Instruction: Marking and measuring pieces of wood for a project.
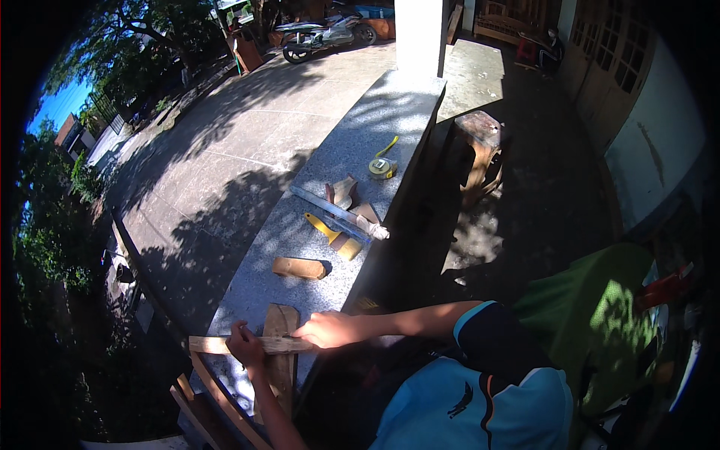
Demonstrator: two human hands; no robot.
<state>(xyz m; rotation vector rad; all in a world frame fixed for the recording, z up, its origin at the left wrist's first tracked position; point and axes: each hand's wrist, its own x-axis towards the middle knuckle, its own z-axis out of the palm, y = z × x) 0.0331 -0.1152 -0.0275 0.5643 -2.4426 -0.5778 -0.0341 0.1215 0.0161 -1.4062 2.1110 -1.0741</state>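
Note:
A narrow strip of wood (208, 344) lies crosswise over a wider wooden board (282, 319) near the bench's close end. My left hand (244, 345) is closed around the strip, left of the board. At the strip's other end, my right hand (327, 330) is closed, its fingertips down by the wood. A small dark bit shows at those fingertips, too small to name. Just beyond lies a short, thick wooden block (299, 268). Farther up are a yellow-handled paintbrush (334, 236) and a long flat metal piece (330, 212) with a pale wrapped end.
The speckled stone slab (262, 236) runs up to a white pillar (420, 37). A tape measure (382, 168), slightly pulled out, and wood offcuts (342, 192) rest on it. Wooden frame pieces (217, 390) stand at lower left. A wooden stool (478, 131) and green chair (600, 315) are right.

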